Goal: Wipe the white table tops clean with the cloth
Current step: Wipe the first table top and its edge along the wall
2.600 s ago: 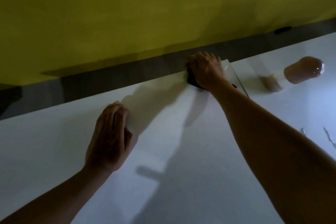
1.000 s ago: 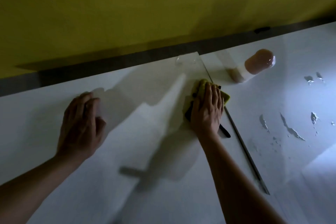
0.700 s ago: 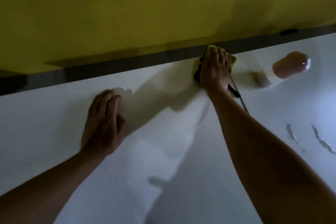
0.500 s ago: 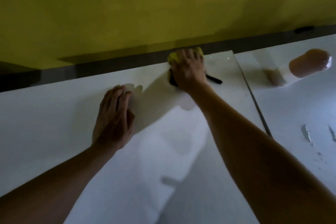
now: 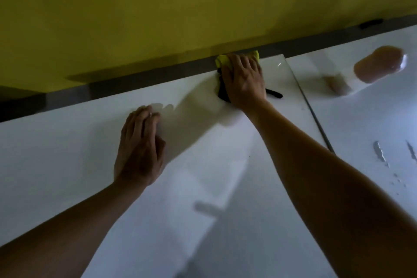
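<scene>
We see a yellow and black cloth (image 5: 237,57), white table (image 5: 67,165), yellow wall (image 5: 158,7), pinkish bottle (image 5: 379,63).

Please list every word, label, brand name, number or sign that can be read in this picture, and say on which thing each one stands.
None: no text can be read.
cloth, yellow and black, under the right hand: no label shows.
pinkish bottle: blurred, no print legible.
white table top and yellow wall: plain.
</scene>
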Motion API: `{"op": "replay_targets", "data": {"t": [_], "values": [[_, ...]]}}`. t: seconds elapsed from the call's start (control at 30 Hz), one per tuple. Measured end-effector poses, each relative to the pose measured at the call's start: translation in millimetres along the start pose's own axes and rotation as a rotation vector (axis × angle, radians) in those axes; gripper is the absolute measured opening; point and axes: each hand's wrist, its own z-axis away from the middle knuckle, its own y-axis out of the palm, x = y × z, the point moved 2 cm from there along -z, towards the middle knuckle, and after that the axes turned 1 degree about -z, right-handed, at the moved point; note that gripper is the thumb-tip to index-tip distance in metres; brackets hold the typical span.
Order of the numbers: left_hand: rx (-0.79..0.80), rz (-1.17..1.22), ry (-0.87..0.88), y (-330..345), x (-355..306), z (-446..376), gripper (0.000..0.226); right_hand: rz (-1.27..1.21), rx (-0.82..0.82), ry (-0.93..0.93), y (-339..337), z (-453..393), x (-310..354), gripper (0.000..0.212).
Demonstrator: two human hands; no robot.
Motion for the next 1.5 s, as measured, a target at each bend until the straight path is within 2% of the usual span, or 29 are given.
{"op": "replay_targets", "data": {"t": [0.2,0.37,0.5,0.57,0.67,0.77,0.83,1.03,1.1,1.3,1.4,1.5], "values": [[-0.048,0.024,0.073,-1,-1,0,0.054,-0.037,-0.044,0.109,14,68,50,0.06],[-0.05,0.056,0.08,-1,3,-1,0.048,-0.148,-0.035,-0.04,12,178,118,0.059],[-0.039,0.039,0.151,-1,6,2,0.051,-0.179,-0.064,-0.12,-5,225,83,0.053],[-0.03,0.027,0.151,-1,7,3,0.052,-0.138,-0.091,0.015,-18,242,41,0.054],[-0.005,0.015,0.156,-2,7,9,0.055,-0.027,-0.114,0.364,-40,264,-13,0.061],[0.051,0.008,0.256,-3,0,30,0.056,0.002,-0.132,0.614,-45,278,-10,0.063],[0.091,0.028,0.334,-2,-9,51,0.056,-0.005,-0.145,0.64,-40,291,22,0.063],[0.076,0.096,0.455,14,-39,94,0.053,-0.067,-0.01,0.424,-14,371,160,0.068],[0.096,0.12,0.504,17,-52,105,0.055,-0.049,-0.014,0.453,-10,403,180,0.068],[0.15,0.117,0.669,30,-87,138,0.058,-0.007,-0.162,0.956,0,446,186,0.064],[0.143,0.083,0.66,35,-91,143,0.058,-0.029,-0.236,1.151,-3,425,160,0.073],[0.144,0.06,0.655,34,-92,144,0.059,-0.084,-0.292,1.271,-16,400,113,0.072]]}}
